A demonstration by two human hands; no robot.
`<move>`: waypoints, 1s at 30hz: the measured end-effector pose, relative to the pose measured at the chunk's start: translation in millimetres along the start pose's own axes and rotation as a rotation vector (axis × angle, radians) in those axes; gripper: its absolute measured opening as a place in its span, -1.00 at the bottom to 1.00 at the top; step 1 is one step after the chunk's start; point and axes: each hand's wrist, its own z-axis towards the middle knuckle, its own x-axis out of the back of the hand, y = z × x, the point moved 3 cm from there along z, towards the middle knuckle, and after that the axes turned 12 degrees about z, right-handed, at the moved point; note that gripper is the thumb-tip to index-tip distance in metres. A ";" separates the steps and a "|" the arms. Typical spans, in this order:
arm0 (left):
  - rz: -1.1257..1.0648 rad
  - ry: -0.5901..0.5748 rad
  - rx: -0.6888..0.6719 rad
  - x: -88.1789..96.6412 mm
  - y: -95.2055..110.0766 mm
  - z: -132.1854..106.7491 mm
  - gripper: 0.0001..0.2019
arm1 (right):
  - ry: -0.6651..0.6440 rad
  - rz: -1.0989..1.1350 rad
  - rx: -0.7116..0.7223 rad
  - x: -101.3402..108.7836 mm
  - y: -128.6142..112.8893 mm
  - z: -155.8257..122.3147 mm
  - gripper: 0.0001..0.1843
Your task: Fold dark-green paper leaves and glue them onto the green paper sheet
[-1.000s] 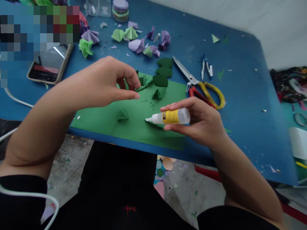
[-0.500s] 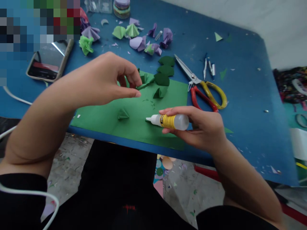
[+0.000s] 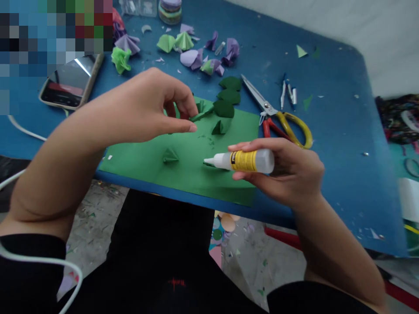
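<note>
A small glue bottle (image 3: 244, 161) with a yellow label lies on its side in my right hand (image 3: 291, 170), gripped between thumb and fingers. Its white nozzle points left, low over a dark green sliver on the green paper sheet (image 3: 144, 170). My left hand (image 3: 163, 109) hovers over the sheet's far part, fingers curled and the thumb apart from them. Beside its fingertips is a folded green paper piece (image 3: 203, 113), partly hidden by the hand. Dark green paper leaves (image 3: 224, 109) overlap in a row at the sheet's far edge. Two folded pieces, one a small green cone (image 3: 170, 155), rest nearer.
Scissors (image 3: 266, 104) with red and yellow handles and a metal compass (image 3: 288, 92) lie to the right. Purple and light green folded papers (image 3: 191, 58) are scattered at the back. A phone (image 3: 70, 83) lies at the left on the blue table (image 3: 340, 174).
My right hand has shifted slightly right with the glue bottle, and more of the green sliver under the nozzle shows. My left hand keeps nearly the same pose. The view has moved a little.
</note>
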 end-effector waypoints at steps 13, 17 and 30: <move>-0.021 0.001 -0.002 0.7 0.0 -0.8 -0.66 | 0.103 0.020 0.029 2.9 -5.1 0.0 -0.53; -0.006 0.012 -0.014 0.9 -0.7 -0.4 -0.67 | 0.116 0.034 0.053 4.8 -4.8 -0.9 -0.50; 0.002 0.031 -0.016 -0.1 -2.6 -0.8 -0.64 | 0.088 -0.172 0.068 1.4 -4.2 -0.6 -0.56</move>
